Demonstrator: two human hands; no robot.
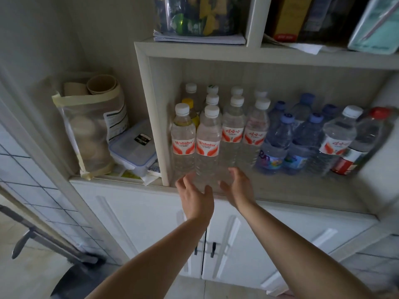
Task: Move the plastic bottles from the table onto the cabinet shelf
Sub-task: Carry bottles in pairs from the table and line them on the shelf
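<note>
Several clear plastic bottles stand in rows on the cabinet shelf (302, 190). White-capped ones with red and white labels fill the left; the front one (207, 139) stands right by my hands. Blue-capped bottles (278, 143) stand in the middle, and a red-capped bottle (364, 141) leans at the right end. My left hand (195, 195) and my right hand (237, 188) hover at the shelf's front edge, on either side of the front bottle's base. Both have fingers spread and hold nothing; I cannot tell if they touch it.
A taped bag of paper cups (90, 126) and a lidded plastic box (133, 147) fill the open compartment to the left. Books and boxes (287, 18) crowd the shelf above. White cabinet doors (237, 244) are below. A tiled floor and a dark stand are at lower left.
</note>
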